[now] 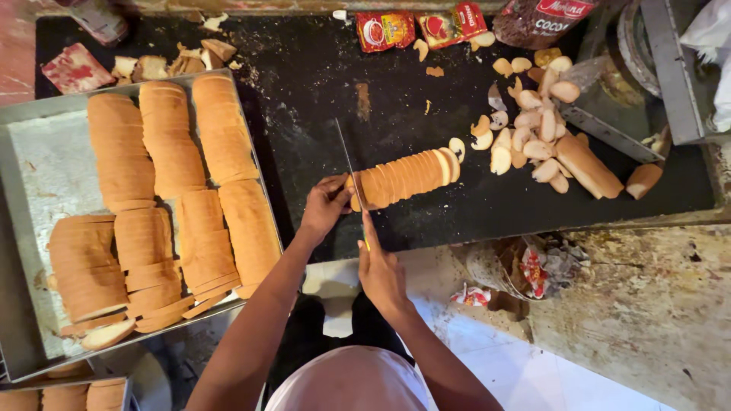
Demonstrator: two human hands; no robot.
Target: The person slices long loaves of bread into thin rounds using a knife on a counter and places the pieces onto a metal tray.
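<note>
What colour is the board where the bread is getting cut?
Black, dusted with crumbs. The head view shows the board under the sliced loaf.

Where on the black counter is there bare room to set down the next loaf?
Bare counter lies between the tray of sliced loaves and the sliced loaf under the left hand, up to the red packets. Right of the loaf, bread ends and a whole loaf crowd it.

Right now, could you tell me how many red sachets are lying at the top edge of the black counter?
2. One red sachet lies left, the other red sachet right beside it, both at the counter's top edge. Others may lie beyond the picture's top edge.
</note>
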